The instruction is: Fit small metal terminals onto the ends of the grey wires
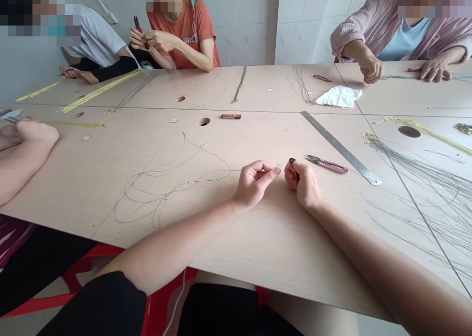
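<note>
- The left hand [254,181] rests on the table [228,238], thumb and forefinger pressed together on the end of a thin wire [165,191].
- The wire runs left from that pinch and lies in loose loops on the table, in front of the left forearm.
- The right hand [304,183] is curled shut around a small black-and-red tool [292,165], whose tip shows above the fingers. What kind of tool it is cannot be told.
- The two hands are close together but not touching; a tiny piece sits between them at the wire's end, too small to make out.
- Pink snips [327,164] lie just right of the right hand, and a steel ruler [341,147] lies slantwise beyond them.
- A spread of grey wires [424,179] fans over the right side of the table.
- Farther off lie a red-and-black stick [231,116] and crumpled paper [339,97].
- Round holes [204,122] pierce the tabletop.
- Other people sit around the table; one in an orange shirt holds pliers [137,24].
</note>
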Demonstrator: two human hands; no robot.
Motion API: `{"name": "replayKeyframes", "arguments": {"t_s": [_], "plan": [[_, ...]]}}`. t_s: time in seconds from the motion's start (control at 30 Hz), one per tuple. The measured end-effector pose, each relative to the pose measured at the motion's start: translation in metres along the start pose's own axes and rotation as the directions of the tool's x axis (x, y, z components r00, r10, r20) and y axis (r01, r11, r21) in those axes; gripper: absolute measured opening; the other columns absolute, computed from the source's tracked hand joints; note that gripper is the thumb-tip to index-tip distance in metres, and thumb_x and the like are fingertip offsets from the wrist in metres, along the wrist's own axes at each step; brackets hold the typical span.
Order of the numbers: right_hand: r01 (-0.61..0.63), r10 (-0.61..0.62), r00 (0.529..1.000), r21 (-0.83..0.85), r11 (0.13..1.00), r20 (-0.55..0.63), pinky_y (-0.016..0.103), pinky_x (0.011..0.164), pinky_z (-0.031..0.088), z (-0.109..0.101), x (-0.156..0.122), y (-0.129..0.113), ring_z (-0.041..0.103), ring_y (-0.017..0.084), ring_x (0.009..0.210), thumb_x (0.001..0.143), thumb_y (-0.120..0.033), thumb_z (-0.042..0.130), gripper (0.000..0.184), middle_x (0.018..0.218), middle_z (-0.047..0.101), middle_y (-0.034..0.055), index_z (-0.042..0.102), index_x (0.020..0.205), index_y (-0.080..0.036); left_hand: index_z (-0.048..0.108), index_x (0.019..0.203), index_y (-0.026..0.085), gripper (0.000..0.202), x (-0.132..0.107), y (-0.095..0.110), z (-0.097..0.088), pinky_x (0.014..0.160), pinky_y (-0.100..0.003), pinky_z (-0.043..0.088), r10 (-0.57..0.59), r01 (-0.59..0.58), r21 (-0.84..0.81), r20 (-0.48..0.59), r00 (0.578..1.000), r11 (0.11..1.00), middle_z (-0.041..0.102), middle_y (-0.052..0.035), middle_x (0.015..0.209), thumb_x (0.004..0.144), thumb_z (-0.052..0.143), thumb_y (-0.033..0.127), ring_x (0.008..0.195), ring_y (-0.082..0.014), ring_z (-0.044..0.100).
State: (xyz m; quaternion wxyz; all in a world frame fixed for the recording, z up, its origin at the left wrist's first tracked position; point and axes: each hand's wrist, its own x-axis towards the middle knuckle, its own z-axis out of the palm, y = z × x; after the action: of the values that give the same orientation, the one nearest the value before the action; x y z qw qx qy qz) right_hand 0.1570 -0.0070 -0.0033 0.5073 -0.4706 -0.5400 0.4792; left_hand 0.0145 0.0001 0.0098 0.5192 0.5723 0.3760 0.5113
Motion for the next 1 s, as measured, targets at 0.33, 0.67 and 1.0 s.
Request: {"name": "replayKeyframes", "arguments": {"t_s": [0.33,0.67,1.0], "plan": [[0.101,-0.107,0.990,-0.072,0.992,-0.088,0.025,0.051,0.030,-0.002,-0.003,-0.009,0.038,0.009,0.052,0.082,-0.046,0.061,0.029,0.056,0.042,-0.0045,0.061,0.076,-0.018,0.049,0.054,0.017,0.041,0.001,-0.002,-0.002,0.046,-0.024,0.025,-0.018,0.018,-0.013,0.023,1.000,1.000,0.040,0.0051,0.048,0.073,0.072,0.046,0.047,-0.0063,0.032],[0.114,-0.131,0.987,-0.160,0.981,-0.094,0.026,0.051,0.032,0.000,-0.002,-0.010,0.039,0.010,0.053,0.083,-0.048,0.058,0.030,0.057,0.042,-0.0041,0.058,0.077,-0.018,0.051,0.056,0.017,0.039,0.003,-0.005,-0.002,0.046,-0.023,0.025,-0.035,0.035,-0.020,0.023,0.999,0.999,0.041,0.0050,0.050,0.072,0.072,0.045,0.048,-0.0063,0.032],[0.191,-0.330,0.943,-0.753,0.630,-0.037,0.030,0.061,0.037,-0.017,0.008,0.008,0.052,0.020,0.075,0.093,-0.036,0.039,0.018,0.093,0.057,0.0095,0.046,0.095,-0.020,0.050,0.052,0.017,0.037,0.008,-0.007,-0.008,0.044,-0.022,0.023,-0.171,0.163,-0.163,-0.035,0.985,0.973,0.038,0.0053,0.047,0.065,0.076,0.041,0.046,-0.0054,0.031]]}}
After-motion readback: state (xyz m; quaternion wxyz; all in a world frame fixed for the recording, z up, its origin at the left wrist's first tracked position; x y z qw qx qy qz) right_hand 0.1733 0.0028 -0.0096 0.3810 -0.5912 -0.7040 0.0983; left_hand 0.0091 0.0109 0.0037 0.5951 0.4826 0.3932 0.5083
